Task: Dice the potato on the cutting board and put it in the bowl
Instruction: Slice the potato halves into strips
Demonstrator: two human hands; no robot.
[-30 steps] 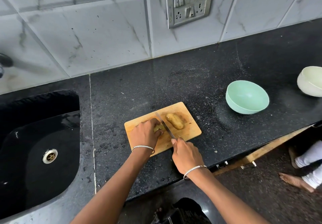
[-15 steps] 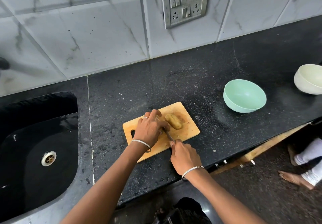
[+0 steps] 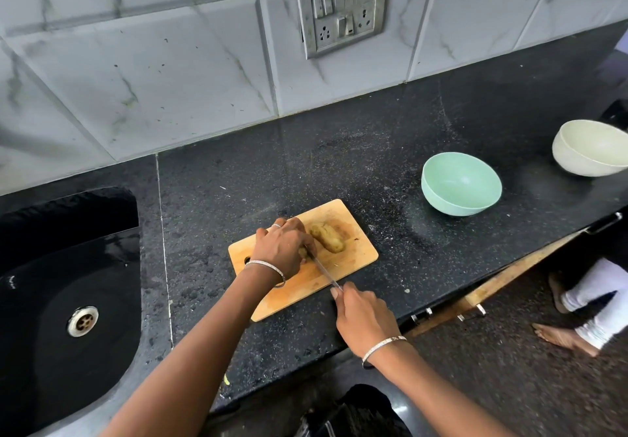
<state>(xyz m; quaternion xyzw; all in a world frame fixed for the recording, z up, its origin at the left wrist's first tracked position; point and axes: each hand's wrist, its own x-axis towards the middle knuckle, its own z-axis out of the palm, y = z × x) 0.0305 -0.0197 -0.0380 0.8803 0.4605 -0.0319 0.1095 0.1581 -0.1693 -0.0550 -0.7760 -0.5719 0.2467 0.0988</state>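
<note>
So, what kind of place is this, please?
Most likely a home kitchen: a black stone counter with a built-in sink, a tiled wall, and a cutting board holding a potato.

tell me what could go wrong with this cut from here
The left hand covers the piece being cut, fingers right beside the knife blade, so a slip could nick them. The other potato half lies loose by the blade and might roll. The cutting board sits angled on the counter and may shift under pressure.
</note>
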